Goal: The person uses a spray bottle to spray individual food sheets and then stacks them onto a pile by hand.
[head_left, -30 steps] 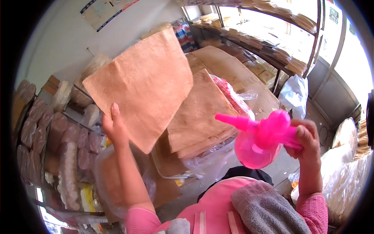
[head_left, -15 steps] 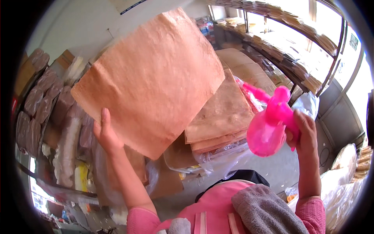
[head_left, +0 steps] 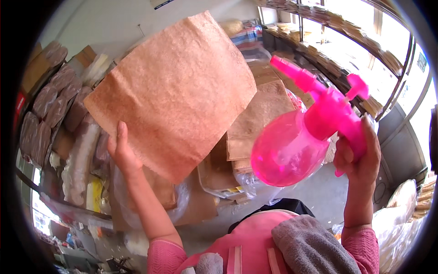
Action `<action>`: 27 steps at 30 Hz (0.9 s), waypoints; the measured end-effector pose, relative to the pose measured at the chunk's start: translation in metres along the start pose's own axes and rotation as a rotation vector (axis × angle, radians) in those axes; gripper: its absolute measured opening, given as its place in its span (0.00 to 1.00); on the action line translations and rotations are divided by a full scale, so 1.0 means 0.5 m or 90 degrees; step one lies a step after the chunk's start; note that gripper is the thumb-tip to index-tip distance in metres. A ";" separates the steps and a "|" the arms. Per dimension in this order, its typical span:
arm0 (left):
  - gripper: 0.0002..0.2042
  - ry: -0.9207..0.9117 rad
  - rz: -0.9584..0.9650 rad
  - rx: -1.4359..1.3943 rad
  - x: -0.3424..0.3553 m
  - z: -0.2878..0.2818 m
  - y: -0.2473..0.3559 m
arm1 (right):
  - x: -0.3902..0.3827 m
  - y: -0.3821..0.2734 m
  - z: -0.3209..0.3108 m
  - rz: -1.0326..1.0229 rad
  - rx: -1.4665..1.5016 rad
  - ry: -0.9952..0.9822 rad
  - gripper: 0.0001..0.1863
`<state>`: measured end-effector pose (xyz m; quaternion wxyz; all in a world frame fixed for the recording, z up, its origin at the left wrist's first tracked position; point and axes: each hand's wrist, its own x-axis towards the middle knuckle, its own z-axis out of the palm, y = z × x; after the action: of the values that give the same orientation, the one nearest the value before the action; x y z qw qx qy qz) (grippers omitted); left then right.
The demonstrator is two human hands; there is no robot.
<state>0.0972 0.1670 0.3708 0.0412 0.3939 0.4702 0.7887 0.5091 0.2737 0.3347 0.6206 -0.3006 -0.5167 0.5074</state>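
Note:
My left hand (head_left: 123, 153) grips a large, rough, tan-brown sheet (head_left: 173, 91) by its lower left edge, holding it raised and tilted across the left middle of the picture. My right hand (head_left: 358, 155) is closed round the handle of a translucent pink spray bottle (head_left: 287, 150), raised at the right with its long nozzle pointing up and left and pump knob on top. Behind them a stack of similar brown sheets (head_left: 248, 121), partly hidden by the held sheet and bottle, lies on cardboard, with clear and red plastic wrapping around it.
Wrapped bundles (head_left: 64, 91) crowd a rack at the left. Shelves (head_left: 319, 48) of paper stacks run along the bright windows at the right. Plastic-covered bundles (head_left: 401, 219) stand at the lower right. Beyond a white wall-side pile lies a striped bag (head_left: 251, 34).
The held sheet has shifted upward and tilted since a second ago. The bottle has come higher and closer, its nozzle now angled upward. The view has lifted, showing more of the shelves.

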 end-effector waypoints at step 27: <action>0.16 0.385 -0.069 -0.052 -0.032 -0.437 -0.136 | -0.076 0.083 0.273 0.382 -0.084 -0.246 0.19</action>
<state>-0.0569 0.0427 0.2548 -0.0426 0.1136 0.4497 0.8849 0.3685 0.2297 0.3238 0.3140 -0.3771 -0.5450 0.6798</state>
